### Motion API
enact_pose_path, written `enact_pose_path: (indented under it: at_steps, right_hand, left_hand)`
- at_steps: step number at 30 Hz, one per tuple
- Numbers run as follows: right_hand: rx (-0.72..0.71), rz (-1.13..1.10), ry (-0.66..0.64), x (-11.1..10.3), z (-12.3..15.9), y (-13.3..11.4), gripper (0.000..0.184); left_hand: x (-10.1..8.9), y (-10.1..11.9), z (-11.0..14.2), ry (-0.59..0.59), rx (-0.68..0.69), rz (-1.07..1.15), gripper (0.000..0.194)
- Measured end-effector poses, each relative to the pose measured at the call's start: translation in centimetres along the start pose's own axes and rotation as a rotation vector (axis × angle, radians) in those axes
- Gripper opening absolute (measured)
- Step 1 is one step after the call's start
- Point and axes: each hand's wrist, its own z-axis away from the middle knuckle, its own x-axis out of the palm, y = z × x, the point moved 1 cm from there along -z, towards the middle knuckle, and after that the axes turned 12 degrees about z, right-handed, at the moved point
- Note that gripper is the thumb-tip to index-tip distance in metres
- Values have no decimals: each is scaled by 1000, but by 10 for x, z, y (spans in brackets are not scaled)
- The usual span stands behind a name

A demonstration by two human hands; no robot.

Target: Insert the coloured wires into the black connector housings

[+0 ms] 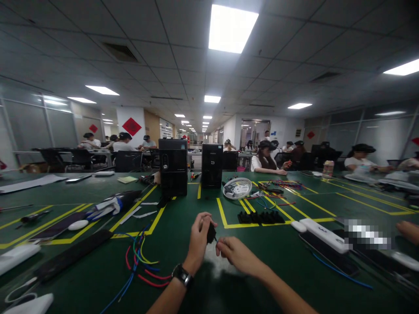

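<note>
Lower centre of the frame: our left hand [197, 244] pinches a small black part [211, 234]; our right hand [236, 254] pinches a thin piece [215, 240], too small to identify, beside it. We judge that steady left fingers and light right-hand pressure serve best.

Small black piece [211, 233], upright between left fingers [203, 216].

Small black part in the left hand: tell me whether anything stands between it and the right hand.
No separate obstacle is visible between the right hand and the small black part in the left hand. Only a thin piece, too small to identify, seems to bridge the narrow gap at the right fingertips.
</note>
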Motion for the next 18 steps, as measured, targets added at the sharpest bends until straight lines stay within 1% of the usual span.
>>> enact_pose_path:
  at_steps: [2, 4, 7, 10, 12, 13, 15, 17, 18]
  right_hand:
    - [-34, 51, 63, 9, 7, -5, 33]
    - [-40, 107, 119, 13, 12, -12, 35]
    - [-46, 179, 222, 4, 15, -24, 37]
    - [-41, 212, 287, -8, 16, -34, 37]
    - [-66, 235, 333, -9, 17, -37, 37]
    - [-80, 244, 354, -6, 17, -37, 37]
    - [-103, 249, 374, 4, 17, -35, 38]
    - [-123, 231, 369, 13, 17, -33, 38]
    - [-131, 215, 368, 15, 17, -34, 39]
  left_hand:
    - [1, -1, 1, 25, -7, 54, 33]
    - [3, -4, 2, 70, -32, 122, 33]
    - [7, -4, 0, 114, -40, 188, 26]
    - [15, 5, -2, 107, -30, 271, 21]
    - [20, 11, -2, 138, -36, 367, 18]
    - [22, 14, -2, 164, -54, 415, 17]
    - [23, 17, -1, 216, -130, 486, 18]
    - [21, 17, 0, 245, -216, 512, 21]
    - [19, 16, 1, 258, -229, 502, 23]
